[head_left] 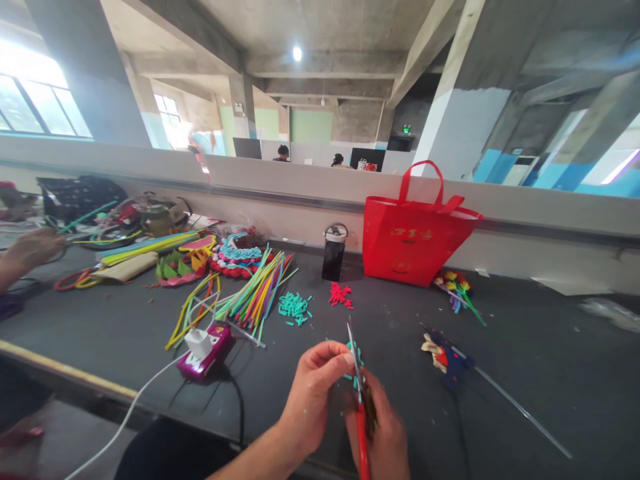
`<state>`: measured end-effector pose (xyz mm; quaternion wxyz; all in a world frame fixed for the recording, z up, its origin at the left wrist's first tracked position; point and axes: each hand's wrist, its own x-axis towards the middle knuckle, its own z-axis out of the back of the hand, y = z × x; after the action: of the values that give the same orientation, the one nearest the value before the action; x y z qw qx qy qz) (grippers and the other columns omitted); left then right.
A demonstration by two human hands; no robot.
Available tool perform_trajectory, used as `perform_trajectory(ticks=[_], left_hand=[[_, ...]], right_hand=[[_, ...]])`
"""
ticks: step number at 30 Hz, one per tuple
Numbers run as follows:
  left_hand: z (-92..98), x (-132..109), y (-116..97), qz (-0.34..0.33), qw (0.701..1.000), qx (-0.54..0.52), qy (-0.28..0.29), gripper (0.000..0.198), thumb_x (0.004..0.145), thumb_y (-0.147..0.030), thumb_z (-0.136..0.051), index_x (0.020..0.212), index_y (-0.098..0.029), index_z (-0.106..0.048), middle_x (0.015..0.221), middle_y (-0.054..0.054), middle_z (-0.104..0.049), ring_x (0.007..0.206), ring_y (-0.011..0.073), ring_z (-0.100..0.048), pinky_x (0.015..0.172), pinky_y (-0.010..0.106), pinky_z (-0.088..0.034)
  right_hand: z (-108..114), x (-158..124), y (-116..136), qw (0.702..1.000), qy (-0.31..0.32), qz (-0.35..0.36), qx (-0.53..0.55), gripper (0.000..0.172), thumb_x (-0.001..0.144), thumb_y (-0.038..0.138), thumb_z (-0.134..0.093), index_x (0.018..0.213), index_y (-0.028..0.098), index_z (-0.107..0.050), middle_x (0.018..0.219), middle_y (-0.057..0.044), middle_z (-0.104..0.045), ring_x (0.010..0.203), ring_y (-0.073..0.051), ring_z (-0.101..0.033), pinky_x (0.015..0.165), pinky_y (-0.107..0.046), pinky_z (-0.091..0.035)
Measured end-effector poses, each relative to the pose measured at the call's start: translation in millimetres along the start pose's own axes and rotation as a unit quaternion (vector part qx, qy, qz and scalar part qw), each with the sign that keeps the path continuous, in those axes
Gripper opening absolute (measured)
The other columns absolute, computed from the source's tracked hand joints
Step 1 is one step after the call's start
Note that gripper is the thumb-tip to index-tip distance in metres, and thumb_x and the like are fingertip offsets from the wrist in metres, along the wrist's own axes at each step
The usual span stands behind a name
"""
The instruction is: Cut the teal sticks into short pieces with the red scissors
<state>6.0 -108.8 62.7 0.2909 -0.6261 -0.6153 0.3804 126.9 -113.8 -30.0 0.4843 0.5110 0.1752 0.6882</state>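
Note:
My right hand (385, 427) is closed around a pair of scissors (361, 437) with red handles, their blades pointing up and away from me. Beside the blades, my left hand (313, 393) has thumb and forefinger pinched together; what is between them is too small to make out. Partly hidden behind the scissors lie some teal cut pieces (355, 348) on the dark table. Farther off are a pile of teal pieces (294, 307) and a smaller pile of red pieces (341, 295). A bundle of coloured pipe cleaners (263, 287) lies left of them.
A purple power socket (207, 353) with a white plug and cable sits at left front. A dark blue glue gun (456, 365) with a long clear stick lies right. Behind stand a black bottle (333, 257) and a red bag (407, 240). Another person's hand (37, 247) reaches in at far left.

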Motion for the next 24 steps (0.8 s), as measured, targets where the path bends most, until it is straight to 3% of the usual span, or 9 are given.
perform_trajectory(ticks=[4,13,20,24], left_hand=[[-1.5,-0.2,1.4,0.003,1.000,0.002,0.004,0.014,0.070,-0.026,-0.075,0.069,-0.015,-0.067,0.067,0.001,-0.062,0.067,0.0128,-0.051,0.069,0.024,-0.039],[-5.6,-1.2,0.6,0.005,1.000,-0.002,0.010,0.014,0.068,-0.026,-0.076,0.068,-0.015,-0.068,0.066,0.002,-0.062,0.066,0.0134,-0.052,0.069,0.025,-0.039],[-6.6,-0.1,0.0,-0.002,1.000,0.002,0.017,0.012,0.069,-0.025,-0.075,0.068,-0.015,-0.068,0.064,0.001,-0.061,0.065,0.0124,-0.050,0.068,0.024,-0.039],[-6.0,0.2,2.3,-0.005,1.000,0.006,0.013,0.012,0.067,-0.022,-0.077,0.067,-0.014,-0.068,0.065,0.001,-0.061,0.065,0.0116,-0.049,0.068,0.023,-0.039]], right_hand=[[-8.0,-1.3,16.0,0.995,-0.058,-0.070,0.032,0.037,0.086,0.038,-0.053,0.116,0.020,-0.064,0.100,-0.008,-0.075,0.083,-0.023,-0.074,0.070,-0.028,-0.059],[-7.8,-3.1,12.4,0.993,-0.088,-0.071,0.045,0.034,0.083,0.039,-0.059,0.109,0.020,-0.070,0.095,-0.008,-0.077,0.075,-0.023,-0.075,0.061,-0.026,-0.058],[-3.5,0.2,16.5,0.993,-0.075,-0.081,0.044,0.035,0.084,0.040,-0.056,0.110,0.020,-0.069,0.093,-0.007,-0.077,0.075,-0.023,-0.074,0.066,-0.027,-0.058],[4.3,7.7,11.3,0.996,0.006,-0.080,0.039,0.035,0.080,0.031,-0.058,0.113,0.021,-0.068,0.087,-0.003,-0.077,0.067,-0.019,-0.074,0.058,-0.022,-0.057]])
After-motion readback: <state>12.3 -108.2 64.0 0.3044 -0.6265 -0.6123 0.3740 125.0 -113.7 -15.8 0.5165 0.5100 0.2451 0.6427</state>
